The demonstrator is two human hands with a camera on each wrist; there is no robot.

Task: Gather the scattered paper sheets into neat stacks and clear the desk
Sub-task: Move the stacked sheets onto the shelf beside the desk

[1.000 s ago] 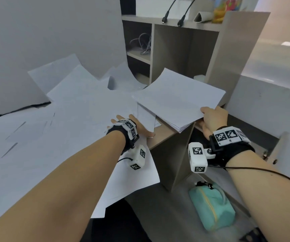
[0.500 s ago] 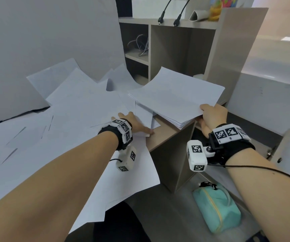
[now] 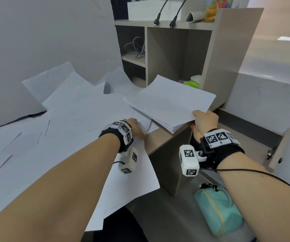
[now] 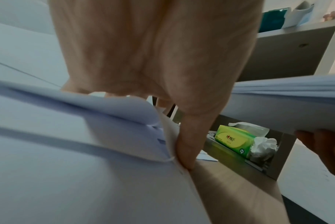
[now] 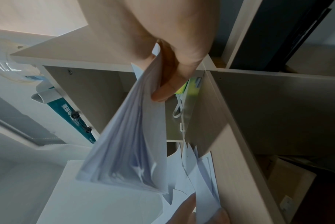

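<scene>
White loose sheets (image 3: 81, 116) cover the desk (image 3: 160, 137) in a messy overlap. My left hand (image 3: 137, 128) lies on them at the desk's right edge. In the left wrist view the thumb (image 4: 183, 145) pinches the sheets' edge (image 4: 66, 151), which buckle up under the palm. My right hand (image 3: 200, 119) grips a thick paper stack (image 3: 172, 103) by its near corner, thumb on top and fingers below. The stack (image 5: 128, 151) hangs a little above the desk in front of the shelf unit.
A wooden shelf unit (image 3: 175, 55) stands at the desk's back right, with cables (image 3: 137, 48) and a green tissue pack (image 3: 191, 83) inside. One sheet (image 3: 128, 186) overhangs the desk's front edge. A teal pouch (image 3: 217, 208) lies on the floor below.
My left hand has gone from lying flat on the sheets to closing its thumb on their edge, and the paper under it has buckled. The right hand keeps the stack in the same place.
</scene>
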